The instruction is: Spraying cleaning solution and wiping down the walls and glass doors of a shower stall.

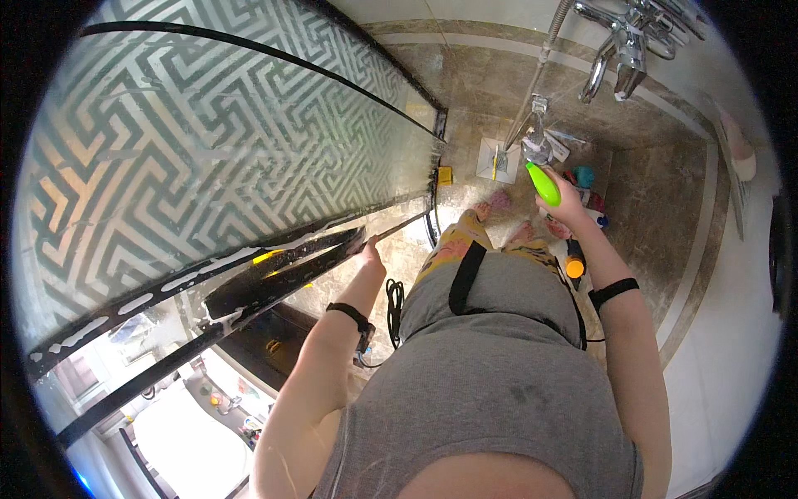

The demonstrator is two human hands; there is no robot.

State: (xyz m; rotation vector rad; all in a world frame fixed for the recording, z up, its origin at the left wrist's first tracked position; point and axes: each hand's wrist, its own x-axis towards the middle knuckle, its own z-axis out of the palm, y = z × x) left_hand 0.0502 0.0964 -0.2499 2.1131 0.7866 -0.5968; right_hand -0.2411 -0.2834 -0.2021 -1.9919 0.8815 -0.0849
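Observation:
My right hand (pixel 565 202) is closed around a bright green handle (pixel 544 184), the far end of which points toward a chrome fitting (pixel 537 148) low on the wall. Whatever head the handle may carry cannot be made out. On the left, my left hand (pixel 371 252) grips the edge of a black door frame (pixel 312 270), fingers curled over it. Beside it stands a glass shower panel (pixel 216 141) with a maze-like pattern. White suds streak the black rail along its lower edge.
A chrome mixer tap (pixel 629 60) and shower hose (pixel 544 54) are on the far wall. Near my feet are a floor drain (pixel 497 160), a yellow block (pixel 445 175), several bottles and an orange-capped bottle (pixel 574 266). A white basin (pixel 191 441) sits beyond the frame.

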